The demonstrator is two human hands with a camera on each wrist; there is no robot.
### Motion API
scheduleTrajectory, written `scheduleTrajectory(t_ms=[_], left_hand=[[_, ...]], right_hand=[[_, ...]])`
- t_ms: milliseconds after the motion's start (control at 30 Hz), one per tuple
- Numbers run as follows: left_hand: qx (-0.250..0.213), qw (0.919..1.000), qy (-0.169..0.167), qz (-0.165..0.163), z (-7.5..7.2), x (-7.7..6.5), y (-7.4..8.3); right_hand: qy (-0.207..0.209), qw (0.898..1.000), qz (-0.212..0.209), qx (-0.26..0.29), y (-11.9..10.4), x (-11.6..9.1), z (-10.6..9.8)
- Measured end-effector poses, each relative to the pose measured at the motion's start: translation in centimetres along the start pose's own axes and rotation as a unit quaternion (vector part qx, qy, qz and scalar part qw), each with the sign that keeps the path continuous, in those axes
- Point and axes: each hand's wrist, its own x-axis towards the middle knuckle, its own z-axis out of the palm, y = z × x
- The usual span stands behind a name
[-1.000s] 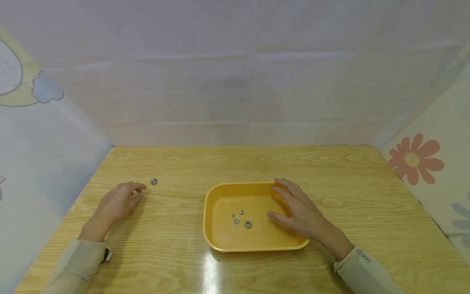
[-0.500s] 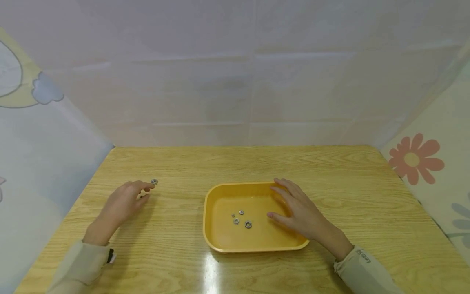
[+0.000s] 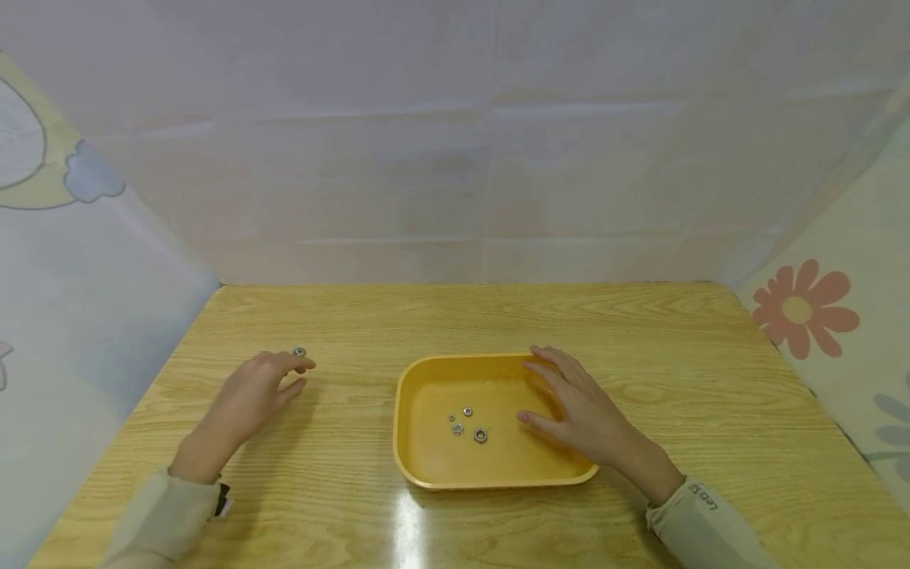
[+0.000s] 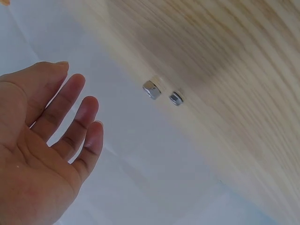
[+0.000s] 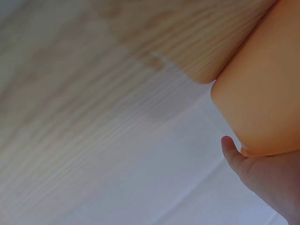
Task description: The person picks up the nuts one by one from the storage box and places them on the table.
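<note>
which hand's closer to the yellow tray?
Right. The right hand reaches over the right end of the yellow tray. The left hand is well apart from it, over the table to the tray's left.

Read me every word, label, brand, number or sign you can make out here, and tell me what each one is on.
"Lets", my best reading of the small dark lettering on the right sleeve; its last characters are too small to be sure of.
Black-and-white patch at the left sleeve: too small to tell if it bears writing.
Yellow tray and metal nuts: no readable text.
</note>
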Motion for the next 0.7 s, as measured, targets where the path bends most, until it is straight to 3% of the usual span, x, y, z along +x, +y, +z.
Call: scheduleTrajectory(t_ms=[700], left_hand=[[-0.007, 0.9962, 0.044, 0.074, 0.4, 0.8, 3.5]], right_hand=[[-0.006, 1.0, 0.006, 0.006, 0.1, 0.1, 0.1]])
